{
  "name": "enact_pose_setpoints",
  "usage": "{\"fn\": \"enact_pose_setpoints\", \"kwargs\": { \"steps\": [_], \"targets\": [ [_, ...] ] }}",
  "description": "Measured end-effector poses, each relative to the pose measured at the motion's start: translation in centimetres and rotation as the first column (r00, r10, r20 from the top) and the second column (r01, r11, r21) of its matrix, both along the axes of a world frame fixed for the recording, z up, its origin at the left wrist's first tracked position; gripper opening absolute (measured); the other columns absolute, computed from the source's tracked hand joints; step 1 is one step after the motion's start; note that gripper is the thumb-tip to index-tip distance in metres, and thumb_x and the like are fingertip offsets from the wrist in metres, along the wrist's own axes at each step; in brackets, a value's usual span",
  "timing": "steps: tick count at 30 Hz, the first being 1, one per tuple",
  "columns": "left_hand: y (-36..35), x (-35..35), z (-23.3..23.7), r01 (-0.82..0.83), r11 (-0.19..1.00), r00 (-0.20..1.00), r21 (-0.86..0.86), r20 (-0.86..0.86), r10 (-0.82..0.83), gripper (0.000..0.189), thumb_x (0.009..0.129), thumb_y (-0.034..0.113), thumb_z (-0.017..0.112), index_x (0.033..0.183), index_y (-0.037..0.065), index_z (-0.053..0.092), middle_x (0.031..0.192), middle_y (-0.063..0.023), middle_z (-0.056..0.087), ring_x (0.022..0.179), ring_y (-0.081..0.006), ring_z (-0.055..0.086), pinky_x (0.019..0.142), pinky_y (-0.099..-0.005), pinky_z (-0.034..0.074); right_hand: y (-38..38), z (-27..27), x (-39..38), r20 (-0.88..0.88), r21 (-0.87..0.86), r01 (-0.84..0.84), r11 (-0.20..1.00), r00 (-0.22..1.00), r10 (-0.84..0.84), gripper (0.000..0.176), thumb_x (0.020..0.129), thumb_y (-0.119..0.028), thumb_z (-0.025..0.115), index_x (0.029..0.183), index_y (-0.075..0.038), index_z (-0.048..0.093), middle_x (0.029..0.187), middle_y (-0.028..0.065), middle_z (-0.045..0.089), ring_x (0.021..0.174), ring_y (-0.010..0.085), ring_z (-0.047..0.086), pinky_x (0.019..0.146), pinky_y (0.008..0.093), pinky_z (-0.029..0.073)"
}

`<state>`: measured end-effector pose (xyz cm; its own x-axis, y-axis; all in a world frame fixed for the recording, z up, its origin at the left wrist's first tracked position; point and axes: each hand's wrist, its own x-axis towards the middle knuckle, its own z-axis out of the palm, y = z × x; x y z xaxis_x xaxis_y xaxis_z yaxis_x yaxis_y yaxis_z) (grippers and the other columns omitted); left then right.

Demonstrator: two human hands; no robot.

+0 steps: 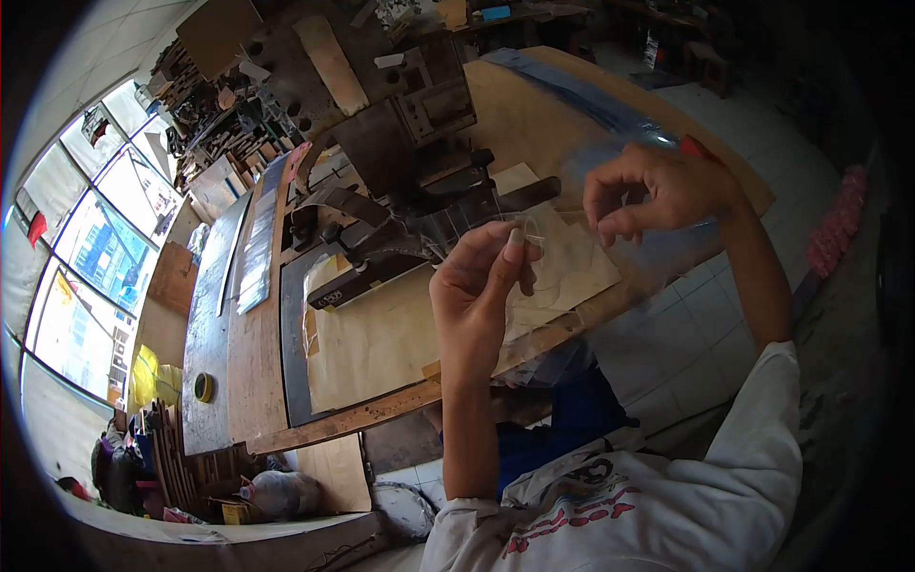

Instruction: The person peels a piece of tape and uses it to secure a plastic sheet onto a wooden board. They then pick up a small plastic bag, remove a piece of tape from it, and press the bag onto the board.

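My left hand (pixel 477 281) is raised over the front of the workbench, thumb and fingers pinched on a small clear plastic piece (pixel 536 238). The piece is see-through and its full outline is hard to make out. To the right and slightly higher, my right hand (pixel 660 191) hangs with its fingers curled toward the thumb. Whatever may be between those fingertips is too small to tell. Just behind my left hand stands a dark metal press machine (pixel 381 157). Below both hands lies a pale sheet (pixel 381 353) on the bench.
The bench's wooden front edge (pixel 362 419) runs below my hands. Blue-tinted plastic film (pixel 591 91) lies on the brown board at the back right. A tape roll (pixel 203 386) rests at the left. Windows (pixel 105 257) and stacked scrap (pixel 205 114) stand beyond.
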<state>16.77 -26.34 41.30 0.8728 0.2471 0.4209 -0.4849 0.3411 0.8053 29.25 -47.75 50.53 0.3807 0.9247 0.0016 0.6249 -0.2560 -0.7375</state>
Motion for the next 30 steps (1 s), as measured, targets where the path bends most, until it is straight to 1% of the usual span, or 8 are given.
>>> {"fn": "enact_pose_setpoints", "kwargs": {
  "steps": [4,7,12,16,21,25,29,30],
  "targets": [
    [0.8,-0.8,-0.2,-0.148,0.976,0.989,0.159,-0.002,0.15,0.021,0.099,0.014,0.067,0.114,0.0,0.069,0.085,-0.0024,0.069,0.074,-0.0052,0.058,0.062,-0.0197,0.041,0.9,-0.3,-1.1,0.137,0.077,-0.044,0.996,0.99,0.034,0.026,0.096,-0.027,0.07,0.103,-0.001,0.067,0.089,0.0064,0.071,0.07,0.011,0.066,0.064,0.0246,0.056],
    [0.5,-1.8,0.4,-0.201,0.96,0.975,0.197,-0.052,0.214,0.025,0.095,0.006,0.07,0.118,-0.001,0.066,0.086,-0.0027,0.069,0.076,-0.0063,0.059,0.067,-0.02,0.046,1.7,-0.8,-2.5,0.039,0.07,0.047,0.996,0.998,-0.049,0.021,0.093,-0.021,0.074,0.097,-0.001,0.068,0.087,0.006,0.072,0.078,0.0119,0.069,0.068,0.025,0.057],
    [1.2,-2.2,-0.8,-0.056,0.98,0.992,0.189,-0.102,0.077,0.044,0.089,-0.002,0.075,0.128,-0.002,0.056,0.098,-0.0058,0.071,0.071,-0.0008,0.048,0.062,-0.0161,0.039,3.0,-3.1,-3.6,-0.072,0.19,0.118,0.975,0.992,-0.106,0.025,0.096,-0.026,0.071,0.102,-0.002,0.07,0.089,0.0049,0.072,0.079,0.0117,0.069,0.066,0.0254,0.057],
    [1.4,-2.5,-1.5,-0.035,0.987,0.99,0.154,-0.127,0.055,0.043,0.087,-0.001,0.078,0.125,-0.001,0.058,0.098,-0.0051,0.072,0.068,0.0011,0.043,0.058,-0.0157,0.036,4.0,-3.8,-3.6,0.008,0.172,0.029,0.985,1.0,-0.031,0.029,0.096,-0.03,0.07,0.105,-0.001,0.068,0.092,0.0046,0.071,0.082,0.0125,0.068,0.066,0.0261,0.057],
    [0.9,-2.7,-2.1,-0.055,0.939,0.954,0.34,-0.261,0.15,0.019,0.088,0.007,0.078,0.102,0.0,0.066,0.082,0.0016,0.066,0.064,0.0011,0.039,0.054,-0.019,0.031,4.7,-5.4,-4.2,-0.043,0.208,0.041,0.977,0.999,-0.033,0.026,0.099,-0.026,0.066,0.103,-0.001,0.066,0.096,0.0069,0.07,0.087,0.0144,0.068,0.07,0.0289,0.057],
    [1.8,-4.7,-3.1,0.136,0.872,0.932,0.47,-0.36,0.049,0.016,0.087,0.011,0.08,0.092,-0.001,0.07,0.068,0.0048,0.056,0.06,-0.002,0.039,0.053,-0.023,0.032,4.0,-6.7,-6.1,0.028,0.149,-0.082,0.985,0.996,0.079,0.02,0.102,-0.02,0.061,0.102,0.0,0.064,0.096,0.0095,0.067,0.088,0.0191,0.067,0.077,0.034,0.053],
    [2.4,-9.6,-5.8,0.424,0.766,0.889,0.483,-0.386,-0.248,0.025,0.083,0.013,0.083,0.102,0.0,0.073,0.076,-0.0115,0.069,0.063,-0.0145,0.06,0.061,-0.0336,0.049,2.5,-12.3,-10.3,-0.137,0.313,-0.323,0.893,0.915,0.379,0.019,0.101,-0.019,0.061,0.107,0.0,0.059,0.1,0.0119,0.056,0.093,0.0279,0.06,0.079,0.0388,0.046],
    [2.6,-10.2,-5.5,0.46,0.649,0.878,0.606,-0.42,-0.231,0.026,0.083,0.013,0.082,0.103,0.0,0.072,0.081,-0.0143,0.071,0.064,-0.0165,0.062,0.063,-0.0351,0.051,2.1,-13.9,-11.3,-0.212,0.303,-0.316,0.899,0.897,0.387,0.019,0.102,-0.019,0.06,0.108,0.0,0.058,0.101,0.0119,0.056,0.093,0.0284,0.059,0.079,0.0393,0.046]
  ]
}}
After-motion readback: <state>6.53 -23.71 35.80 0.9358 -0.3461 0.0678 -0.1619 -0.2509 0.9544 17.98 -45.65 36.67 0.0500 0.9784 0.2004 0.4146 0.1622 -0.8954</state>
